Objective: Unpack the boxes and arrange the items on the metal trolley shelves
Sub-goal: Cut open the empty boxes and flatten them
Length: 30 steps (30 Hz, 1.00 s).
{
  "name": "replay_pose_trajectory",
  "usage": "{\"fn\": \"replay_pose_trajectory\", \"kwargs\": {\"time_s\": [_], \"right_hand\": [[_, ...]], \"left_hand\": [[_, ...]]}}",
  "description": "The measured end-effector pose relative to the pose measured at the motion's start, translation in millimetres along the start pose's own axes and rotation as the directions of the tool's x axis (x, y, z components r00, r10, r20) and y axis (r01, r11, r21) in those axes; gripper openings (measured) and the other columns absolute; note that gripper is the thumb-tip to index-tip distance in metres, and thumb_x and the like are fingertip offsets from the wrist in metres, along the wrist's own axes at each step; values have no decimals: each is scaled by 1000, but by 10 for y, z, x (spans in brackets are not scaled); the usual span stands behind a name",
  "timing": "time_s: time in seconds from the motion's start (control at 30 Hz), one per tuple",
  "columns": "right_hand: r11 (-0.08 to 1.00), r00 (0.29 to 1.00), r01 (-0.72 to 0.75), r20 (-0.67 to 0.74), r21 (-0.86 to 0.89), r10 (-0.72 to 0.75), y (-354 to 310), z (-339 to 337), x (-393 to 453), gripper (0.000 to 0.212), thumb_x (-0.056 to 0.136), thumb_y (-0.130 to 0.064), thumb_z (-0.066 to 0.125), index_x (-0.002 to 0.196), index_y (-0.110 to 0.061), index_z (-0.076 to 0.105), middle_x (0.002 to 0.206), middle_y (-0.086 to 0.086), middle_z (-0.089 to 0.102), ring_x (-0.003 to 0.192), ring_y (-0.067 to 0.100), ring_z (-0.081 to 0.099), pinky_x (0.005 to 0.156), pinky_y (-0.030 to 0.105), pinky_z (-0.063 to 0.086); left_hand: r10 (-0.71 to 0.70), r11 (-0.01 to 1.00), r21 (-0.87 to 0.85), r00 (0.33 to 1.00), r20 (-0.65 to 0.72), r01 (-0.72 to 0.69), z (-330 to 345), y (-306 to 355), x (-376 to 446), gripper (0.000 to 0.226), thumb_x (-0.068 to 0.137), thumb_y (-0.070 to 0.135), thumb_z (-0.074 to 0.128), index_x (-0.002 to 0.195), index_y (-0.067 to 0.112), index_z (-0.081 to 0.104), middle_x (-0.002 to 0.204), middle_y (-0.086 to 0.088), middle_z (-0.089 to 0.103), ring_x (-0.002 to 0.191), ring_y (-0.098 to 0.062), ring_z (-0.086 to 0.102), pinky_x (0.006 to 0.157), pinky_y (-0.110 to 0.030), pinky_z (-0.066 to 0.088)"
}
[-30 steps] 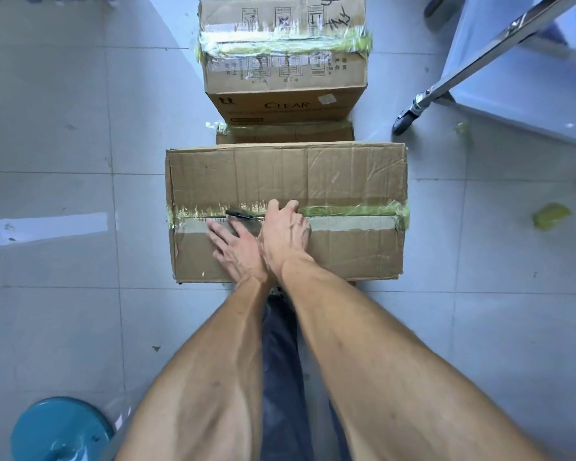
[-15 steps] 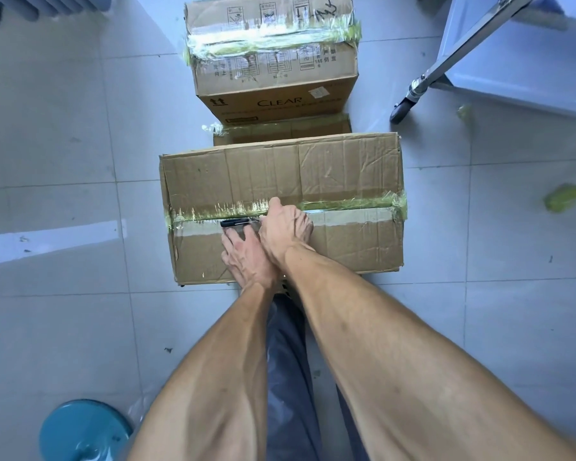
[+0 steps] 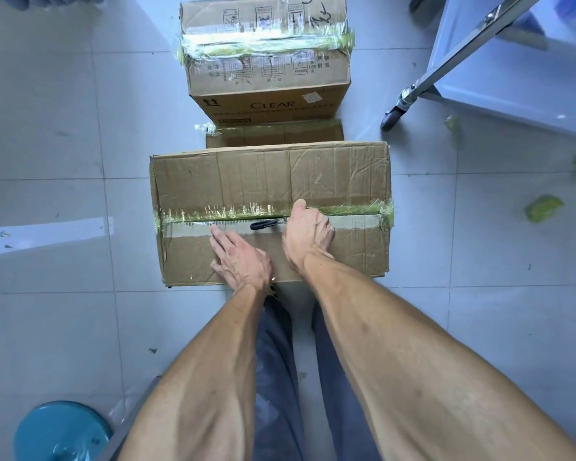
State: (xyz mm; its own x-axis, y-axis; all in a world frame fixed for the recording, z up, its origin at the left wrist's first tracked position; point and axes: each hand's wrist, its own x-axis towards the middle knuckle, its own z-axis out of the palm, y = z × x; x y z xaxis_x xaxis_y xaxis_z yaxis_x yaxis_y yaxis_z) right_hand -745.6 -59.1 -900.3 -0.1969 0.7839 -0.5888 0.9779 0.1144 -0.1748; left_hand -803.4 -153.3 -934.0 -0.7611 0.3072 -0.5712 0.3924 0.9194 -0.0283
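Creased cardboard box [image 3: 270, 181] — glossy tape seam [image 3: 213, 212], black-handled cutter [image 3: 263, 224] in right hand [image 3: 308, 232].

Three cardboard boxes [image 3: 270, 181], two hands [image 3: 308, 232], one knife [image 3: 265, 224], one trolley [image 3: 512, 78].

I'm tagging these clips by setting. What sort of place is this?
Probably a stockroom or back room. Taped cardboard cartons sit on a grey tiled floor, a wheeled metal trolley stands alongside, and torn tape scraps lie around.
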Motion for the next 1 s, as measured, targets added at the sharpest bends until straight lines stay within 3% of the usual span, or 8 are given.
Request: {"fn": "replay_pose_trajectory", "kwargs": {"time_s": [0.17,0.3,0.43,0.53,0.7,0.83,1.0], "right_hand": [[990,991,-103,-96,-92,94,628,-146,28,13,96,-8,43,109,-9,46,95,16,64,93,34,62,66,36,35],[981,974,-190,-128,-29,185,737,-130,-33,12,99,-13,45,111,-12,45,95,16,62,92,33,62,66,36,38],[948,939,-311,-135,66,318,617,-121,-24,20,99,-13,46,118,-10,47,100,16,65,95,32,63,66,34,34],[935,927,-340,-131,95,351,621,-163,16,20,98,-10,46,118,-8,47,100,16,67,94,31,64,67,33,36],[956,947,-274,-144,108,288,672,-225,10,19,98,-4,38,115,-4,47,101,18,65,95,33,63,70,36,42],[965,962,-224,-129,138,242,806,-293,18,21,99,-4,32,113,-2,48,98,18,64,91,33,61,70,37,42],[949,944,-304,-108,84,312,1008,-325,60,31,101,-7,37,131,-6,43,106,19,65,98,35,64,66,34,37]], "left_hand": [[-14,999,50,999,41,12,-36,57,-7,67,85,22,57,143,0,32,163,-15,11,147,-31,21,107,-55,36],[-37,996,83,999,25,35,-60,202,-36,69,85,28,63,141,2,33,161,-23,11,146,-39,20,108,-53,31],[213,974,80,977,-1,-213,-58,441,-87,53,80,11,58,131,15,45,158,-25,18,144,-37,23,110,-48,28],[266,963,40,964,11,-267,-16,575,-141,49,82,6,54,130,14,47,158,-23,18,144,-37,23,112,-47,27],[347,931,108,937,41,-349,92,695,-285,68,85,8,56,146,24,32,162,-20,5,149,-35,12,110,-49,26],[296,942,122,944,142,-314,155,741,-411,80,91,20,55,157,26,9,163,-16,-15,151,-35,-1,104,-52,35],[263,945,146,946,188,-292,156,787,-401,81,94,27,54,158,28,4,163,-14,-19,151,-34,-4,105,-56,35]]}}
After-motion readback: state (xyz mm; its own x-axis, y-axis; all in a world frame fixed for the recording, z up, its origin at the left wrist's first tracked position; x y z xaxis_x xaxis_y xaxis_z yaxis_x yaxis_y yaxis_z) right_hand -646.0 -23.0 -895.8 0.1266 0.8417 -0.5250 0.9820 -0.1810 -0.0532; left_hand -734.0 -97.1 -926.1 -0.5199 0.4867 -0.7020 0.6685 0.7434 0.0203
